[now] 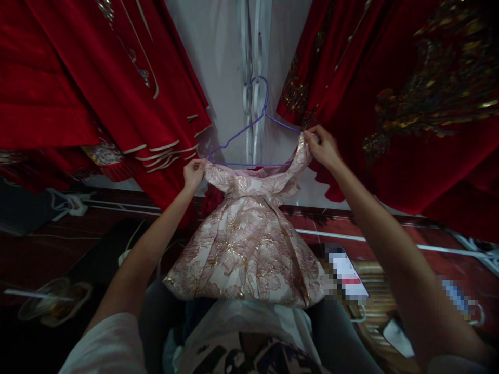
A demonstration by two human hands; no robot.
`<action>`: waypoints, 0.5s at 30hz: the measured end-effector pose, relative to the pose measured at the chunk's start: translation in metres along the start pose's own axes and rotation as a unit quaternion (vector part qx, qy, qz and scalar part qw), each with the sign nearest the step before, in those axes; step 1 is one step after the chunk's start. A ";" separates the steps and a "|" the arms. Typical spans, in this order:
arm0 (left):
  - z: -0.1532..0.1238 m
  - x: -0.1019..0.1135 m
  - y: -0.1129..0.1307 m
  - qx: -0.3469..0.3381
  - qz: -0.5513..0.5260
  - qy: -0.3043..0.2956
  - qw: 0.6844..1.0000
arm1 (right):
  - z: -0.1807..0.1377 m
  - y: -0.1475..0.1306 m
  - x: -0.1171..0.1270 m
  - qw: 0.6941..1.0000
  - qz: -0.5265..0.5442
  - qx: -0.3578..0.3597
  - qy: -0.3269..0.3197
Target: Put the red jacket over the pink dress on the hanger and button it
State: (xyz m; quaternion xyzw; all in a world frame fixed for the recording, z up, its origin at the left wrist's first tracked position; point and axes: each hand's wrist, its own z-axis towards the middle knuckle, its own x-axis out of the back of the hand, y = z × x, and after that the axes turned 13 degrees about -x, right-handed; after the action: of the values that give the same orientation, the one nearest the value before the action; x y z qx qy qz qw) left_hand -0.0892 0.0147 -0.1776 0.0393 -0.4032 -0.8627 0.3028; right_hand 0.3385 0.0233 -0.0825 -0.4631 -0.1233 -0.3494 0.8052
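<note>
A small pink and gold floral dress (249, 244) hangs in front of me, its pleated skirt spread above my lap. A thin purple hanger (241, 133) runs inside its neckline. My left hand (194, 174) is closed on the dress's left shoulder edge, near the hanger's lower left corner. Higher up, my right hand (323, 148) pinches the other shoulder at the hanger's right end, so the dress and hanger tilt up to the right. The hanger's right tip is hidden behind the fingers and fabric.
Red embroidered garments (148, 93) hang at the left, and more red cloth with gold embroidery (390, 119) at the right. A white metal rail (331, 235) crosses low behind. A phone (348, 274) lies on a slatted wooden surface (374, 306). A plastic food container (54, 301) sits lower left.
</note>
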 end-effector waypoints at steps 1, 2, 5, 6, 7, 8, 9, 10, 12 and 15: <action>0.002 -0.001 0.003 -0.007 -0.007 0.002 1.000 | 0.000 0.000 0.001 1.000 0.000 0.001 0.001; 0.005 -0.002 0.006 -0.014 -0.013 0.003 1.000 | 0.000 0.000 0.001 1.000 0.000 0.002 0.001; 0.016 -0.007 0.023 -0.040 -0.023 0.004 0.999 | -0.001 -0.001 0.001 1.000 0.002 0.000 -0.009; 0.020 -0.011 0.032 -0.054 -0.029 0.002 0.998 | -0.002 -0.001 0.001 1.000 0.004 -0.001 -0.014; 0.024 -0.016 0.042 -0.072 -0.036 -0.004 0.997 | -0.002 -0.002 0.000 1.000 0.006 -0.002 -0.018; 0.028 -0.021 0.053 -0.092 -0.045 -0.012 0.995 | -0.003 -0.001 -0.001 1.000 0.009 -0.003 -0.021; 0.031 -0.026 0.064 -0.111 -0.050 -0.028 0.992 | -0.003 -0.001 -0.002 1.000 0.013 -0.004 -0.023; 0.035 -0.031 0.074 -0.127 -0.048 -0.047 0.990 | -0.003 0.000 -0.002 1.000 0.016 -0.004 -0.025; 0.042 -0.038 0.087 -0.138 -0.037 -0.069 0.987 | -0.003 0.003 -0.004 0.999 0.023 -0.005 -0.025; 0.046 -0.036 0.080 -0.093 -0.047 -0.074 0.992 | 0.000 0.006 -0.004 0.999 0.030 -0.004 -0.029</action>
State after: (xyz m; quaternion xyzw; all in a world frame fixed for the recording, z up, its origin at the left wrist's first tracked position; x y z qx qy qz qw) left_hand -0.0347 0.0266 -0.0950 -0.0343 -0.3405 -0.9102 0.2333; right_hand 0.3394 0.0269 -0.0890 -0.4798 -0.1314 -0.3119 0.8095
